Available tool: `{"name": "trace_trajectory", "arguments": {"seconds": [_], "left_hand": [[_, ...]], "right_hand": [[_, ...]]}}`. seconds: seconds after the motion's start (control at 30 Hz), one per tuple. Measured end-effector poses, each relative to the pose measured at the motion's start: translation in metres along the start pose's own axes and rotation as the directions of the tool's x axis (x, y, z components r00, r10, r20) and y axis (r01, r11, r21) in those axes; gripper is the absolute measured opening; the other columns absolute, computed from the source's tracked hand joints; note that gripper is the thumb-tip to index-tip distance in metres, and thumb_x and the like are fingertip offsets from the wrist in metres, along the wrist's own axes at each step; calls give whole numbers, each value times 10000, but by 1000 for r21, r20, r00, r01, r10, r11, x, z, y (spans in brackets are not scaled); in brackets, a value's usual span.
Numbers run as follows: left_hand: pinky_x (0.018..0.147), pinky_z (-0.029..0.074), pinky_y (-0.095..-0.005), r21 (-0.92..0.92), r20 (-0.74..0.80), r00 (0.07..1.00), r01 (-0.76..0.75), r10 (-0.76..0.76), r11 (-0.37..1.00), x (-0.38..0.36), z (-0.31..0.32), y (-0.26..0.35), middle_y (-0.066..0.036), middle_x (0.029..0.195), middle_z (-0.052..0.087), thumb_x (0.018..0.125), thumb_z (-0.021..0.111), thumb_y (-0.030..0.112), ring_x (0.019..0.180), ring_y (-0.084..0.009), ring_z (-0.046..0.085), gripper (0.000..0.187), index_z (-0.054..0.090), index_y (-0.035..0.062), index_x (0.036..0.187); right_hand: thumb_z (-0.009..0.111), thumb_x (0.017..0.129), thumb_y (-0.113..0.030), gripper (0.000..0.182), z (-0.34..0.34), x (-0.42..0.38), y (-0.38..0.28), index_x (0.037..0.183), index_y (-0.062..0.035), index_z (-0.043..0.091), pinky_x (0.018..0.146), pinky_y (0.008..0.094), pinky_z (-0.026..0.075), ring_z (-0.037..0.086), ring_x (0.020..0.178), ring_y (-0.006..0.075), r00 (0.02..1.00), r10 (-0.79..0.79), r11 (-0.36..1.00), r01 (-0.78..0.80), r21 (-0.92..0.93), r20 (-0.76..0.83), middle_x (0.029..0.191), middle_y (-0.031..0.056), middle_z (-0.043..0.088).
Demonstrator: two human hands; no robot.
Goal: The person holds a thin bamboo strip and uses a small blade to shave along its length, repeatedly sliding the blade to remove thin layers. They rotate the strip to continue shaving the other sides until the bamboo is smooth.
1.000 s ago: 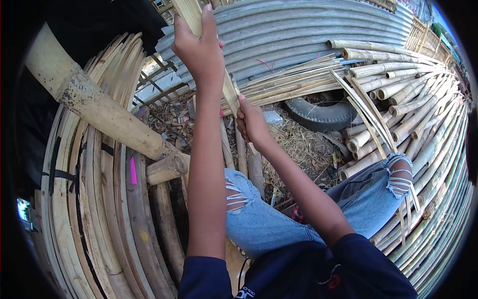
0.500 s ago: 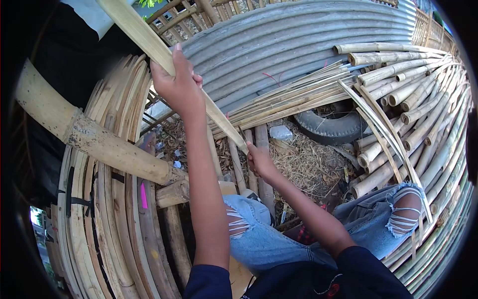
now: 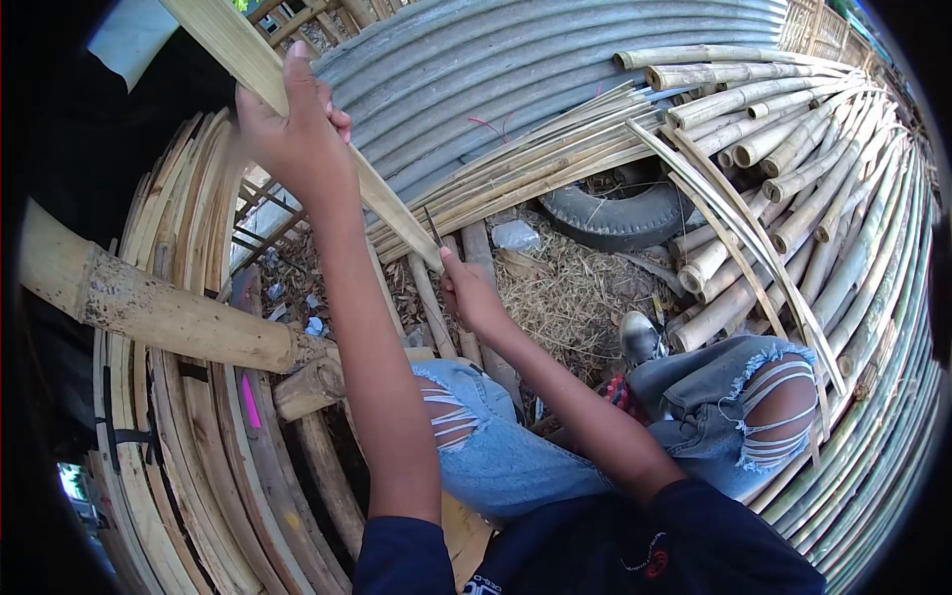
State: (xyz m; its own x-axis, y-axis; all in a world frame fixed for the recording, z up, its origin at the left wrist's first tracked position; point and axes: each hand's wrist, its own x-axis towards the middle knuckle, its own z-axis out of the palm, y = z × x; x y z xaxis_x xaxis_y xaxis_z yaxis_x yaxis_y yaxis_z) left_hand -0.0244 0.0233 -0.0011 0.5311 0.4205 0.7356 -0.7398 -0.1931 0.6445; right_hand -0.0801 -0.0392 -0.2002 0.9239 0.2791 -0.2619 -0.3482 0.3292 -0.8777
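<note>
A long, pale split-bamboo strip (image 3: 382,198) runs slantwise from the upper left down to the middle of the view. My left hand (image 3: 302,144) is closed around its upper part, the thumb lying along it. At the strip's lower end is my right hand (image 3: 470,296), its fingers curled and its thumb up against the strip. A thin dark blade (image 3: 431,226) of a knife sticks up from this hand beside the strip; the handle is hidden in the fist.
Split slats (image 3: 188,416) are stacked on the left, beside a thick bamboo pole (image 3: 188,322). More strips (image 3: 526,178) lie ahead against corrugated metal sheeting (image 3: 516,69). A tire (image 3: 620,220) rests on the straw-covered ground. Bamboo poles (image 3: 764,149) are piled on the right.
The view has shifted, so both hands and the bamboo strip appear farther left. Their grips look the same. A shoe has come into view near the right knee.
</note>
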Motion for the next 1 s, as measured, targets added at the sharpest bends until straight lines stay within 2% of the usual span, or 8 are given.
{"name": "trace_trajectory", "arguments": {"seconds": [0.03, 0.07, 0.3, 0.5, 0.6, 0.83, 0.97, 1.0], "left_hand": [[344, 300, -192, 5, 9, 1000, 13, -13, 1000, 0, 0, -1, -16, 541, 411, 866, 558, 164, 411, -55, 386, 171, 453, 35, 823], [346, 300, -193, -8, 11, 1000, -2, 2, 1000, 0, -1, -1, -17, 541, 414, 865, 560, 167, 411, -57, 389, 176, 455, 32, 823], [346, 320, -175, -9, -7, 999, -45, 45, 999, 2, -23, 1, -30, 536, 440, 852, 574, 191, 405, -52, 408, 214, 454, 15, 870], [346, 323, -178, 1, -62, 998, -30, 30, 1000, 5, -39, 4, -19, 532, 432, 851, 566, 175, 403, -52, 403, 180, 457, 32, 854], [346, 324, -178, -38, -20, 1000, -15, 14, 999, 5, -34, 2, -19, 533, 436, 850, 568, 175, 403, -56, 409, 182, 457, 31, 838], [358, 323, -204, -50, 11, 995, -102, 103, 993, 4, -34, 4, -29, 535, 423, 848, 567, 118, 416, -68, 396, 161, 451, 9, 828], [346, 322, -188, -71, 20, 995, -96, 97, 993, 3, -46, 5, -42, 548, 449, 862, 564, 190, 403, -64, 406, 217, 438, 17, 824], [347, 317, -186, -64, -2, 998, -58, 58, 996, 2, -48, 7, -37, 547, 443, 863, 561, 183, 403, -62, 400, 204, 439, 22, 830]], "right_hand": [[403, 911, -427, 505, 2, 0, 1, 529, -96, 405, 394, 273, 255, 328, 403, 86, 1000, 11, 1000, -12, -8, -29, 465, -31, 340], [370, 903, -478, 499, 7, 1, 7, 572, -105, 387, 317, 266, 187, 267, 317, 98, 996, -61, 998, 59, -34, -68, 411, -11, 312], [367, 906, -460, 495, 23, 7, 29, 558, -109, 380, 320, 260, 196, 277, 313, 96, 990, -121, 990, 125, 58, -68, 412, -10, 312], [385, 899, -473, 515, 14, -4, 26, 547, -98, 403, 334, 256, 219, 306, 331, 94, 995, -91, 994, 94, -48, 51, 431, -9, 347], [397, 894, -478, 517, 7, -2, 25, 552, -90, 417, 340, 257, 227, 314, 341, 93, 991, -124, 979, 129, -158, 43, 437, -12, 351], [397, 897, -473, 523, 21, 8, 34, 557, -76, 426, 340, 270, 254, 324, 333, 109, 976, -211, 963, 199, -180, -53, 430, 1, 348], [393, 904, -460, 513, 22, 8, 36, 567, -75, 437, 339, 280, 245, 320, 331, 109, 980, -196, 945, 181, -273, -30, 430, -5, 346], [396, 902, -464, 510, 23, 11, 40, 570, -80, 441, 341, 275, 241, 313, 332, 106, 963, -266, 925, 246, -290, -33, 426, -14, 342]]}}
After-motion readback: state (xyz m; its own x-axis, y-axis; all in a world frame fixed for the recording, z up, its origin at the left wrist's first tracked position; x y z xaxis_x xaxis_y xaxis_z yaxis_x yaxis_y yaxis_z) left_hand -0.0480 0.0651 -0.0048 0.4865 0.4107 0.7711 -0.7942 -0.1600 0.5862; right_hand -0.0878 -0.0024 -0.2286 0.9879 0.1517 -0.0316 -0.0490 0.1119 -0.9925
